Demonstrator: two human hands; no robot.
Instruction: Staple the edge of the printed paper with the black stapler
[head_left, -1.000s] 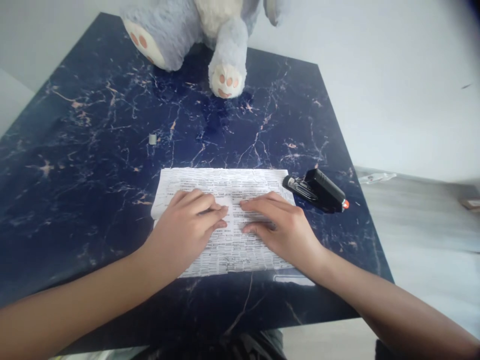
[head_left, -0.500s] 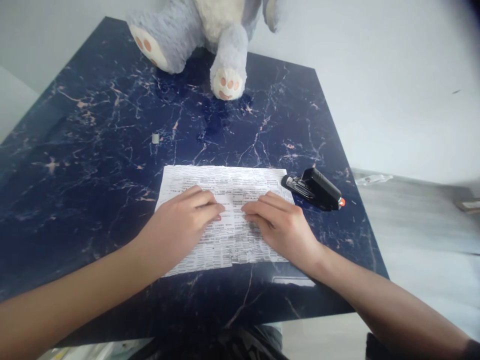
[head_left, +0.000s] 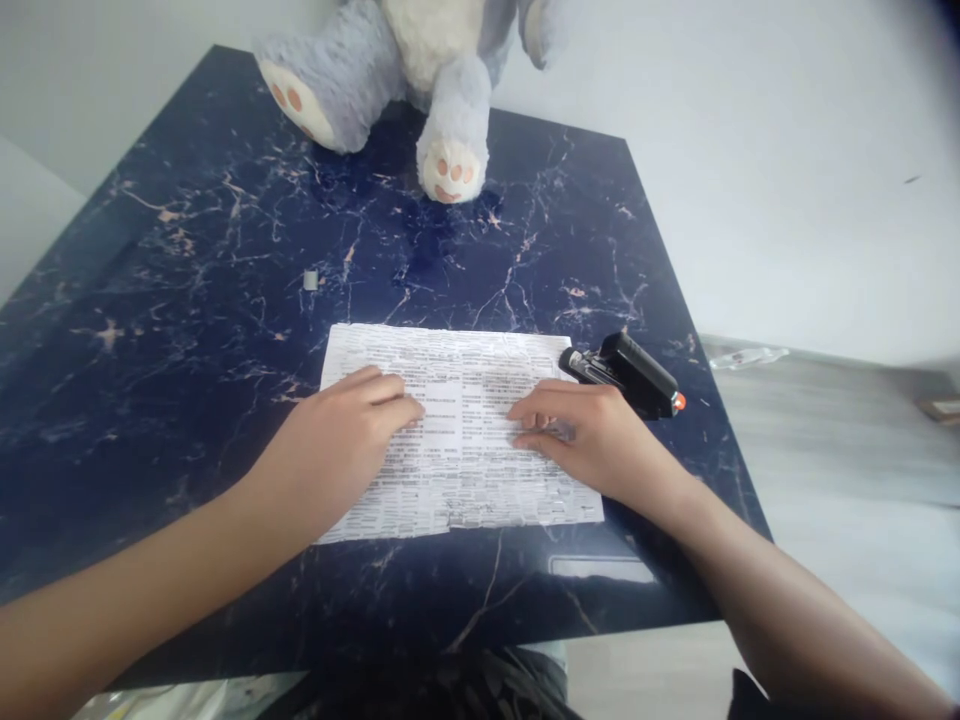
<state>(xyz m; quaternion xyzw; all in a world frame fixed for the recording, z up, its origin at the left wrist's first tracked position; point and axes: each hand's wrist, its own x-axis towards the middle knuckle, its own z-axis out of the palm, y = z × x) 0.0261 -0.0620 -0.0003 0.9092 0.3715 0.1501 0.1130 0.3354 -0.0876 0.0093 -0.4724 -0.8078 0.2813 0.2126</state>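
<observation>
A sheet of printed paper (head_left: 442, 490) lies flat on the table, dense with lines of small text and uneven along its near edge. My left hand (head_left: 345, 420) rests on its left half, fingers bent and fingertips touching the paper, with nothing visible in them; the thumb is mostly hidden. On the right half is my right hand (head_left: 581, 430), its thumb and forefinger apart and their tips at the paper. Just beyond that hand lies a black stapler (head_left: 637, 375) with an orange-red end, close to the sheet's right edge.
The dark blue marbled table (head_left: 225, 400) has its right edge past the stapler. A grey plush toy (head_left: 450, 110) sits at the far side. A small grey piece (head_left: 310, 280) lies left of centre. A clear plastic item (head_left: 750, 357) is on the floor.
My hands have moved apart, the left one leftward and the right one rightward, uncovering more of the sheet's middle. My right thumb and forefinger are further apart. The stapler stays put.
</observation>
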